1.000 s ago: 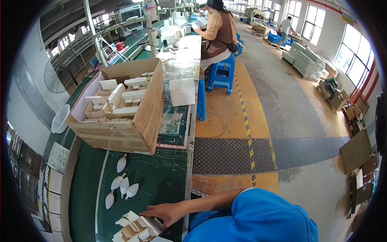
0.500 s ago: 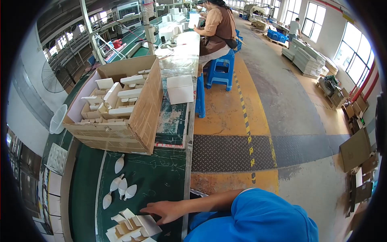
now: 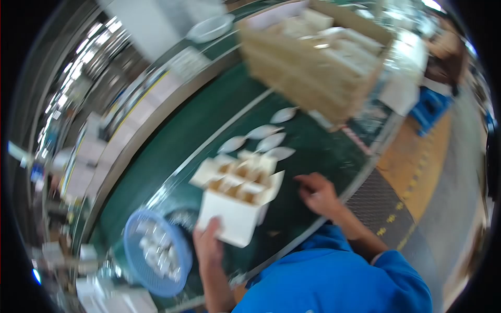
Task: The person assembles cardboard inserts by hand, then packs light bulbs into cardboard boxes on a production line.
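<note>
My left hand [image 3: 209,240] is closed on a small white carton [image 3: 227,215], its thumb against the front face. The carton's flaps stand spread and cardboard dividers split the inside into several cells. Over the green bench my right hand [image 3: 317,195] is open and holds nothing, with the index finger stretched out; it is apart from the carton. Several white candle-shaped bulbs [image 3: 271,141] lie on the bench beyond the carton.
A blue plastic basket [image 3: 183,255] with white bulbs stands left of the carton. A large cardboard box [image 3: 297,73] filled with small cartons sits at the far side. Farther off, a person [image 3: 447,49] sits by a blue stool [image 3: 430,108].
My view has turned left and tilted, bringing the basket and my left hand on the carton into sight. My right hand is now farther from the carton.
</note>
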Motion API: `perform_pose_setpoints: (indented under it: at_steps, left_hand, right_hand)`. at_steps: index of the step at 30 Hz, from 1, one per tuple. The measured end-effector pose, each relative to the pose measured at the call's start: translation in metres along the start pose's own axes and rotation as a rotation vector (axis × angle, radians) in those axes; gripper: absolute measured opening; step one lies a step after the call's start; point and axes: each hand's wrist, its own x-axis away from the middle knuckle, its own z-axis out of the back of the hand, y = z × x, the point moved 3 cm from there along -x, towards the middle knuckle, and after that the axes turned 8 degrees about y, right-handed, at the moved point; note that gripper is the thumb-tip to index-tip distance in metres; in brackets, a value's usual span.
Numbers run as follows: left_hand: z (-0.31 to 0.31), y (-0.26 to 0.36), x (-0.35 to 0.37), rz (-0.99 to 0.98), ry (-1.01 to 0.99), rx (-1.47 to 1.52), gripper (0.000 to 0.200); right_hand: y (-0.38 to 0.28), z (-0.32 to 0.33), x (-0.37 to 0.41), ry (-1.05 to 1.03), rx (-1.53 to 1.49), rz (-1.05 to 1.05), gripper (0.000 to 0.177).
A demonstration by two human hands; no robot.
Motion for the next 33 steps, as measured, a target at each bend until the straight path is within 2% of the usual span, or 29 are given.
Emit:
perform_pose_setpoints:
  at_steps: [3, 9, 14, 18, 22, 27, 33]
  left_hand:
    - [-0.004, 0.004, 0.001, 0.046, -0.101, 0.113, 0.031]
    - [0.0, 0.001, -0.003, 0.065, -0.105, 0.104, 0.037]
    - [0.002, 0.023, -0.011, 0.127, -0.003, 0.187, 0.037]
    - [-0.021, 0.06, -0.015, 0.127, 0.111, 0.268, 0.036]
    - [-0.031, 0.099, -0.06, 0.062, 0.072, 0.183, 0.035]
    - [-0.003, 0.124, -0.165, 0.093, -0.016, 0.101, 0.031]
    - [0.036, 0.149, -0.246, 0.002, 0.142, 0.078, 0.035]
  right_hand:
    - [-0.003, 0.001, -0.001, -0.043, -0.149, -0.056, 0.032]
    - [0.002, -0.001, -0.001, 0.004, -0.122, 0.007, 0.031]
    - [0.001, 0.0, -0.002, -0.018, -0.117, -0.005, 0.03]
    - [0.002, -0.001, -0.001, -0.028, -0.135, -0.021, 0.03]
    - [0.003, -0.001, -0.001, -0.04, -0.156, -0.027, 0.029]
    - [0.002, 0.001, -0.001, -0.036, -0.19, -0.015, 0.024]
    - [0.001, 0.003, -0.001, 0.003, -0.167, -0.06, 0.021]
